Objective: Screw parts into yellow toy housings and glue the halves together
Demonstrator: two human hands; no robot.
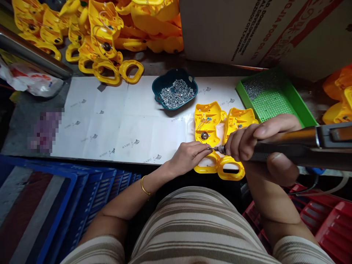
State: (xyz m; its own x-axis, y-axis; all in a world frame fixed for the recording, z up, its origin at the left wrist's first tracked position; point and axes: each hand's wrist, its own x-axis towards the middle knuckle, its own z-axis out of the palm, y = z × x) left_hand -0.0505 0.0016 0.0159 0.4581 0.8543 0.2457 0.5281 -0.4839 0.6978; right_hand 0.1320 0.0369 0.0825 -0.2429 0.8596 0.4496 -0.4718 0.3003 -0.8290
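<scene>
My right hand [264,146] is wrapped round a dark power screwdriver [291,146], which points left. Its bit meets the fingertips of my left hand [189,156], pinched together at the tip; what they hold is too small to make out. Both hands are over the near part of two yellow plastic shells. The left shell [207,126] shows wires, a small green board and a round speaker inside. Beside it, the right shell [239,121] is partly covered by my right hand. Their loop handles face me.
A dark teal bowl [156,86] of small screws stands behind the shells. A green tray [302,110] with more small metal parts is at the right. Yellow parts [107,36] are piled at the back left, near a cardboard box [220,33]. Blue crates [66,205] stand below the table edge.
</scene>
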